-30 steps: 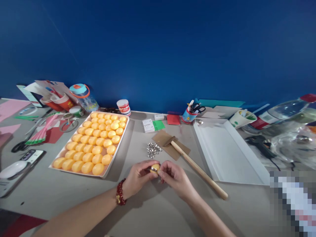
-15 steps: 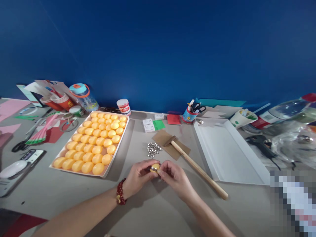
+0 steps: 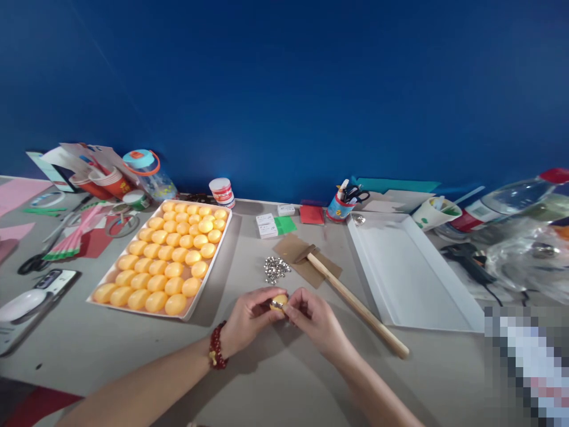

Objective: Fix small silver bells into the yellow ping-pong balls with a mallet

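Between my hands is an orange ping-pong ball (image 3: 278, 302) with a shiny silver band or pieces on it. My left hand (image 3: 249, 314), with a dark red bead bracelet (image 3: 217, 346) at the wrist, holds the ball between thumb and fingers. From the other side, my right hand (image 3: 315, 323) has thumb and forefinger pinched at the ball's right edge; whether a small piece is in the pinch is hidden. Just beyond the hands lies a pile of small silver pieces (image 3: 276, 269). To the left, a shallow box (image 3: 192, 308) is filled with rows of orange balls (image 3: 175, 304).
A wooden-handled hammer (image 3: 360, 305) lies on brown sheets (image 3: 291, 248) at right, beside a white tray (image 3: 418, 273). Small white boxes (image 3: 267, 226), a red square (image 3: 312, 214) and a pen cup (image 3: 340, 209) stand behind. A glue gun (image 3: 471, 264) is far right, scissors (image 3: 33, 264) far left.
The view has shifted very slightly, so things on the table sit a little further left. Both hands keep nearly the same grip around the ball.
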Motion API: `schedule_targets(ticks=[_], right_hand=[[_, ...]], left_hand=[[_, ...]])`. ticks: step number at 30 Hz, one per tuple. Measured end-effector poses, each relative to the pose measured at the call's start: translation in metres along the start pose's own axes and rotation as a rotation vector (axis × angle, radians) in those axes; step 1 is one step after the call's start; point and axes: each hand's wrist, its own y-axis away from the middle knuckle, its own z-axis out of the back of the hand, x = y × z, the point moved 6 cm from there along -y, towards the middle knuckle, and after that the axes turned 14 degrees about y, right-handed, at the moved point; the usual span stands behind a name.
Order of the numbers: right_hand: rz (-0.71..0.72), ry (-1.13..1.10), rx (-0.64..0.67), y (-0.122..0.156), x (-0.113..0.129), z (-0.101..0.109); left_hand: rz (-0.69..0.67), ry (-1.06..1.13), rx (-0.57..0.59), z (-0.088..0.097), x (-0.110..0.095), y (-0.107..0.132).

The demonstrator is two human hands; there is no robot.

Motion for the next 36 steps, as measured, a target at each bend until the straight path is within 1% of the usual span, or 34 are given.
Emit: schedule_targets(ticks=[3,7,9,11,12,13,15,17,18,19,21,22,24,26,28,31,33,35,36], right_hand=[[-0.009,-0.015,-0.006,0.000,0.000,0.001],[-0.030,-0.122,0.050,0.000,0.001,0.000],[-0.014,-0.156,0.061,0.001,0.003,0.002],[0.016,-0.126,0.026,0.001,0.005,0.008],[0.033,-0.077,-0.014,0.001,0.006,0.014],[0.052,-0.002,-0.066,0.000,0.006,0.021],[0.087,0.230,-0.204,-0.001,0.006,0.041],[0.123,0.542,-0.355,-0.002,0.007,0.062],[0.142,0.707,-0.403,-0.003,0.006,0.070],[0.163,0.849,-0.432,-0.003,0.005,0.077],[0.150,1.054,-0.425,-0.005,-0.004,0.085],[0.139,1.114,-0.406,-0.007,-0.009,0.087],[0.096,1.175,-0.386,-0.008,-0.020,0.090],[0.069,1.196,-0.387,-0.009,-0.026,0.090],[0.082,1.199,-0.403,-0.010,-0.026,0.090],[0.146,1.143,-0.442,-0.009,-0.016,0.089],[0.197,1.030,-0.461,-0.005,-0.005,0.088],[0.263,0.855,-0.451,0.001,0.009,0.085],[0.290,0.768,-0.412,0.004,0.016,0.081]], left_hand=[[0.016,0.033,-0.003,0.000,0.001,0.000],[0.019,0.107,0.012,0.000,0.003,0.000],[0.006,0.161,0.036,-0.001,0.003,0.000],[-0.007,0.213,0.055,-0.001,0.003,0.000],[-0.010,0.235,0.057,0.000,0.004,0.000],[-0.011,0.257,0.056,0.000,0.005,0.001],[-0.011,0.290,0.050,0.002,0.006,0.002],[-0.025,0.306,0.059,0.002,0.006,0.003],[-0.038,0.310,0.063,0.003,0.005,0.004],[-0.054,0.312,0.060,0.003,0.003,0.004],[-0.076,0.318,0.037,0.005,-0.001,0.003],[-0.081,0.319,0.022,0.006,-0.003,0.003],[-0.045,0.312,0.000,0.007,-0.003,0.002],[-0.018,0.312,-0.025,0.008,-0.002,0.001],[-0.008,0.299,-0.042,0.010,0.000,0.000],[-0.066,0.258,-0.052,0.013,-0.001,-0.002],[-0.096,0.258,-0.069,0.015,-0.001,-0.004],[-0.099,0.304,-0.087,0.016,0.001,-0.006],[-0.100,0.340,-0.092,0.016,0.002,-0.008]])
